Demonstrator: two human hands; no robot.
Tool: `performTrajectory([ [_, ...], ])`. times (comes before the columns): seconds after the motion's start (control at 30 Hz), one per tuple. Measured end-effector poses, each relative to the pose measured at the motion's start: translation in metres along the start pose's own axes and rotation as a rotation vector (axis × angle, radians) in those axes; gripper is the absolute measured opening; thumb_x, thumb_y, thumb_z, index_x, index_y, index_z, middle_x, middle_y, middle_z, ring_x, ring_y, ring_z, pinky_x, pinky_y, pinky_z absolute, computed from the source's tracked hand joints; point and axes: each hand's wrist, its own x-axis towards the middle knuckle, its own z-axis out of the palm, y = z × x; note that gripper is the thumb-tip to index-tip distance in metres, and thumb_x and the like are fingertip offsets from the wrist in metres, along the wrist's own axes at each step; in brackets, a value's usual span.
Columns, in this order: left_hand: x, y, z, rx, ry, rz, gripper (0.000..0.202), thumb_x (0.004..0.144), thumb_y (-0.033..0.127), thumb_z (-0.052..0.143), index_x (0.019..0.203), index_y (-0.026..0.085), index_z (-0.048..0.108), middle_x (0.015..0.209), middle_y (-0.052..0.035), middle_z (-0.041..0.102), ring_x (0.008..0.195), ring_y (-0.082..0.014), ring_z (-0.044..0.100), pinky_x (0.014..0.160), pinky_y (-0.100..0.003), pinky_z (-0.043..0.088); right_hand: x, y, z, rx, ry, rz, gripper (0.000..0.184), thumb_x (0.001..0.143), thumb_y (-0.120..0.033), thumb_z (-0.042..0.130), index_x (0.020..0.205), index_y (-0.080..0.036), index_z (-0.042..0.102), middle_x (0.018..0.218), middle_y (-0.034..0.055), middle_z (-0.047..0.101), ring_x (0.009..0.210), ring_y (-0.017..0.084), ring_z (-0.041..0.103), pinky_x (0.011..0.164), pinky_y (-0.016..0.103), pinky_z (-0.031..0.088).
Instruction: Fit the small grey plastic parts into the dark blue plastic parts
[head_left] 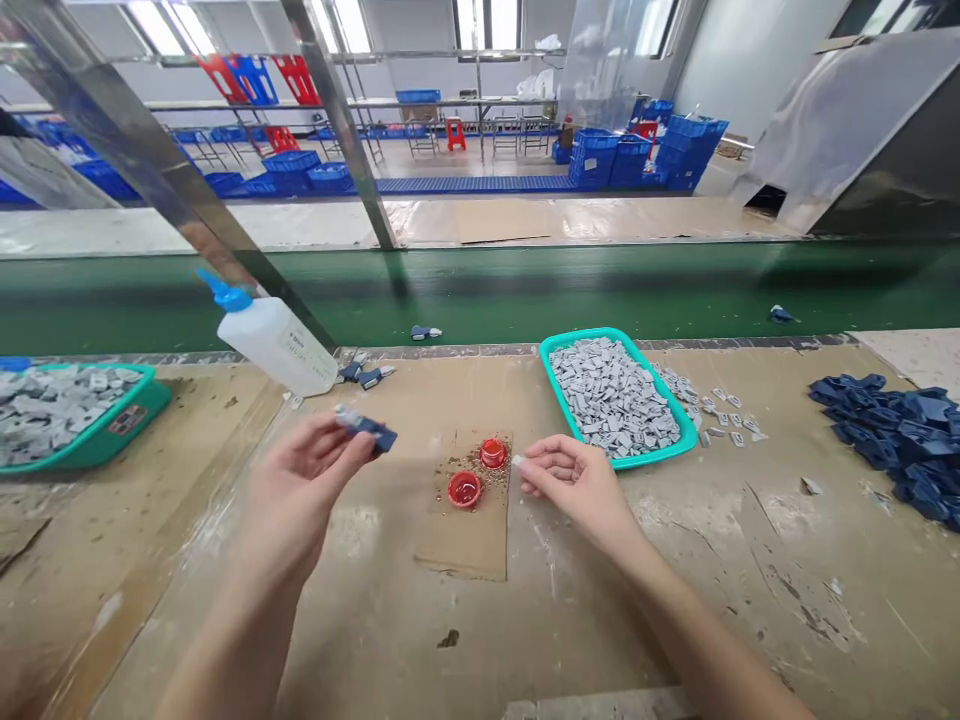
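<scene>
Between thumb and fingers, my left hand (319, 470) holds a dark blue plastic part (367, 430) with a light grey piece at one end, raised above the table. My right hand (574, 485) pinches a small light grey piece (517, 461) at the fingertips. Between the hands, two red caps, a nearer one (465, 489) with liquid in it and a farther one (493, 454), rest on a stained cardboard piece (465, 555). Beyond my right hand stands a turquoise basket (651, 461) full of small grey pieces.
A white squeeze bottle (277, 345) with a blue nozzle leans at the left. Another turquoise basket (135, 420) of grey pieces sits far left. Dark blue parts (900, 440) are heaped at the right. A green conveyor belt (480, 290) runs behind, carrying a few assembled parts.
</scene>
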Motion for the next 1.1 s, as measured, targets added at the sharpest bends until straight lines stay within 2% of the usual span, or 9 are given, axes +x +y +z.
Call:
performTrajectory([
  [0.1, -0.023, -0.013, -0.021, -0.091, 0.167, -0.081, 0.027, 0.062, 0.03, 0.083, 0.084, 0.023, 0.068, 0.085, 0.0027, 0.073, 0.082, -0.013, 0.068, 0.077, -0.016, 0.054, 0.006, 0.005, 0.008, 0.024, 0.064, 0.026, 0.032, 0.066, -0.042, 0.079, 0.08, -0.016, 0.067, 0.072, 0.0064, 0.072, 0.066, 0.02, 0.07, 0.063, 0.031, 0.056],
  [0.2, -0.039, -0.023, -0.029, -0.132, 0.218, -0.192, 0.032, 0.058, 0.032, 0.085, 0.083, 0.022, 0.069, 0.083, 0.0009, 0.075, 0.082, -0.0145, 0.069, 0.077, -0.017, 0.055, 0.01, 0.006, 0.015, 0.027, 0.113, 0.005, 0.031, 0.067, -0.042, 0.078, 0.079, -0.015, 0.068, 0.075, 0.0077, 0.073, 0.068, 0.02, 0.07, 0.066, 0.031, 0.057],
  [0.27, -0.045, -0.026, -0.028, -0.135, 0.211, -0.232, 0.035, 0.057, 0.032, 0.085, 0.085, 0.02, 0.069, 0.086, -0.0021, 0.075, 0.087, -0.0178, 0.07, 0.082, -0.021, 0.055, 0.012, 0.008, 0.018, 0.022, 0.121, -0.007, 0.03, 0.067, -0.042, 0.078, 0.079, -0.016, 0.069, 0.075, 0.0071, 0.073, 0.068, 0.019, 0.07, 0.068, 0.032, 0.057],
  [0.37, -0.048, -0.028, -0.023, -0.14, 0.161, -0.238, 0.037, 0.06, 0.031, 0.084, 0.09, 0.018, 0.069, 0.094, -0.0058, 0.075, 0.098, -0.0229, 0.068, 0.091, -0.03, 0.054, 0.014, 0.013, 0.021, 0.014, 0.085, 0.0, 0.032, 0.067, -0.043, 0.078, 0.08, -0.016, 0.067, 0.076, 0.0067, 0.073, 0.069, 0.019, 0.069, 0.068, 0.031, 0.056],
  [0.47, -0.049, -0.031, -0.017, -0.163, 0.133, -0.229, 0.038, 0.062, 0.029, 0.082, 0.095, 0.019, 0.068, 0.1, -0.0063, 0.074, 0.102, -0.0243, 0.067, 0.093, -0.033, 0.053, 0.017, 0.019, 0.022, 0.016, 0.057, 0.026, 0.033, 0.066, -0.043, 0.079, 0.081, -0.015, 0.067, 0.077, 0.0068, 0.073, 0.069, 0.018, 0.069, 0.067, 0.03, 0.056],
  [0.73, -0.059, -0.033, 0.004, -0.183, 0.068, -0.27, 0.038, 0.062, 0.03, 0.083, 0.094, 0.019, 0.066, 0.1, -0.008, 0.074, 0.098, -0.0248, 0.069, 0.09, -0.034, 0.054, 0.021, 0.021, 0.019, 0.029, 0.036, 0.064, 0.037, 0.065, -0.045, 0.08, 0.082, -0.014, 0.067, 0.077, 0.0076, 0.073, 0.07, 0.018, 0.07, 0.068, 0.03, 0.056],
  [0.9, -0.065, -0.034, 0.022, -0.216, -0.003, -0.29, 0.033, 0.064, 0.029, 0.081, 0.09, 0.018, 0.065, 0.095, -0.0068, 0.075, 0.089, -0.0217, 0.071, 0.086, -0.032, 0.056, 0.021, 0.02, 0.017, 0.024, 0.021, 0.062, 0.039, 0.065, -0.047, 0.079, 0.083, -0.014, 0.067, 0.078, 0.0088, 0.073, 0.07, 0.019, 0.069, 0.069, 0.031, 0.057],
  [1.1, -0.071, -0.036, 0.035, -0.287, -0.029, -0.312, 0.033, 0.063, 0.025, 0.082, 0.089, 0.019, 0.063, 0.093, -0.0051, 0.075, 0.092, -0.0215, 0.07, 0.085, -0.03, 0.056, 0.023, 0.021, 0.017, 0.039, 0.008, 0.069, 0.041, 0.062, -0.048, 0.081, 0.081, -0.014, 0.067, 0.077, 0.009, 0.074, 0.069, 0.019, 0.07, 0.069, 0.032, 0.057],
])
